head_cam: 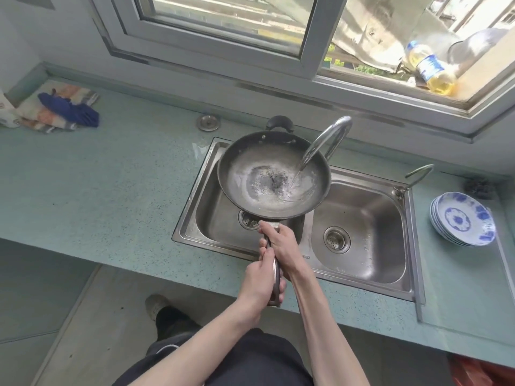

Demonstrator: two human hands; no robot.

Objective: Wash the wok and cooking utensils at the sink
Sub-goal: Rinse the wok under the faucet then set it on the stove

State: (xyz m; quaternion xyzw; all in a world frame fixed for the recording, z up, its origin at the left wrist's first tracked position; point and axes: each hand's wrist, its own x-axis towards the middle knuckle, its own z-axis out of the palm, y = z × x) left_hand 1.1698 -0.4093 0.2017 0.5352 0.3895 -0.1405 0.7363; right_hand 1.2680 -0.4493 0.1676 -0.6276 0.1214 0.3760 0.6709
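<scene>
Wok (273, 179) is being held level over the left basin of the sink (415, 285), its far rim reaching past the sink's back edge and its right rim overhanging the divider between the basins. You are gripping its handle (276, 277) with both hands: your right hand (280, 243) is wrapping the handle close to the bowl, fingers curled round it, and your left hand (260, 280) is clamping the lower end, thumb lying along the top. Water is running from the faucet (328, 140) in a thin stream and is landing on the right inner wall of the wok. A shallow pool is lying in the bowl, with dark residue sitting at the centre. A black helper handle (280, 123) is showing at the wok's far rim.

The right basin is standing bare, its drain (336, 239) uncovered. A second, thinner tap (418, 175) is standing at the sink's back right corner. A sink plug (208, 122) is lying on the counter (97, 190) behind the sink's left corner. Folded cloths (60, 108) are lying at the counter's far left corner. A stack of blue-patterned plates (464, 218) is sitting near the counter's right edge, with a dark scourer (480, 186) just behind it. An oil bottle (430, 68) is lying on the windowsill.
</scene>
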